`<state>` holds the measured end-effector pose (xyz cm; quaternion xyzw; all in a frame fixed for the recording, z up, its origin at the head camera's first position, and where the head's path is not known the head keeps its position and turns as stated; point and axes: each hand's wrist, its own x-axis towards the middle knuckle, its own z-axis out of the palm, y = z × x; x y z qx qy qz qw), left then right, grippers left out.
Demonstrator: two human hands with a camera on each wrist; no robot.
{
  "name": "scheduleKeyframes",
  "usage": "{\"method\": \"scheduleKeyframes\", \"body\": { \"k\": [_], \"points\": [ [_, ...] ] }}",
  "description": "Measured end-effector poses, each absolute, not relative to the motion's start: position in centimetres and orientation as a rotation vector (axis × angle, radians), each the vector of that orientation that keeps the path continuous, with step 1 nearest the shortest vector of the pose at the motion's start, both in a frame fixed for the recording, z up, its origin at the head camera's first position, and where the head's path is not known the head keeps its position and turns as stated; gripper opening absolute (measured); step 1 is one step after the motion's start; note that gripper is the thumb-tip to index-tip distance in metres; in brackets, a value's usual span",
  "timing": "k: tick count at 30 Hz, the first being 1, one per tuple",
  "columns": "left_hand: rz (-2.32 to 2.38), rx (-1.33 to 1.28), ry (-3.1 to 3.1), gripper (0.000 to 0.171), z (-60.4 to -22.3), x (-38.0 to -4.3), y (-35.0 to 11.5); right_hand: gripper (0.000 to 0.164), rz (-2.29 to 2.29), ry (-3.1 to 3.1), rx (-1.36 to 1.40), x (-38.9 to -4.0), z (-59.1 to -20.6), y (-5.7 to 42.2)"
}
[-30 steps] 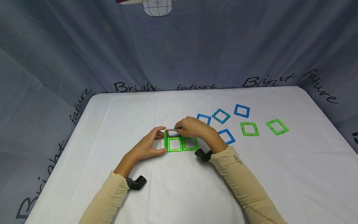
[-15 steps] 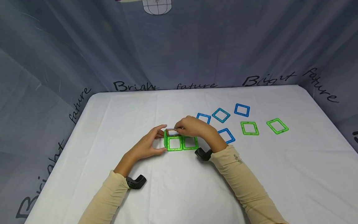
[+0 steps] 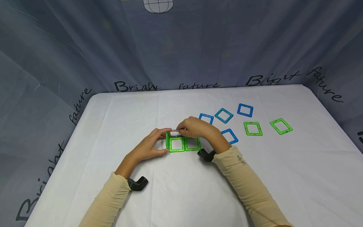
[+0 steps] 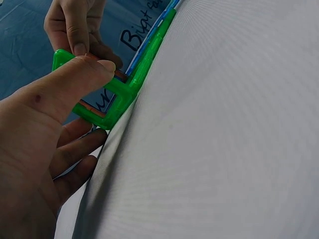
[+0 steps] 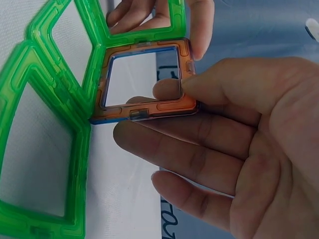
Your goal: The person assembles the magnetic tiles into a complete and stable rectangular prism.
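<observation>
Two green magnetic tiles [image 3: 177, 144] lie flat side by side on the white table. A third green magnetic tile [image 3: 167, 140] stands upright along their left end. My left hand [image 3: 147, 145] grips this upright tile, thumb at its near side and index finger at the far top corner. My right hand [image 3: 195, 127] pinches an orange magnetic tile [image 5: 149, 107] between thumb and fingers. The orange tile stands upright at the far edge of the left flat tile, its side meeting the upright green one. Blue shows along the orange tile's lower edge in the right wrist view.
Loose blue tiles [image 3: 229, 136] lie right of and behind my right hand, one partly covered by it. A teal tile [image 3: 224, 115] and two green tiles [image 3: 253, 129] lie farther right. A grey curtain [image 3: 181, 47] closes off the table's far edge.
My left index finger has shifted right, onto the top corner where the upright green and orange tiles meet. My right hand keeps its pinch, and the loose tiles lie as before.
</observation>
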<state>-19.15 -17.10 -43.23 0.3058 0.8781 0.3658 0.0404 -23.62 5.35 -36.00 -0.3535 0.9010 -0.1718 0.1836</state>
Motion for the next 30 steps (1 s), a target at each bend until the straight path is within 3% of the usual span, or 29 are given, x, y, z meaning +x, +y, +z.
{"method": "scheduleKeyframes", "body": {
  "k": [8, 30],
  "points": [
    [1.127, 0.953, 2.691, 0.072, -43.2, -19.1, -17.1, 0.029, -0.544, 2.525, -0.988, -23.9, -35.9, 6.0],
    [1.131, 0.958, 2.698, 0.073, -43.3, -19.2, -17.1, 0.039, -0.708, 2.709, -0.622, -26.6, -36.0, 11.0]
  ]
}}
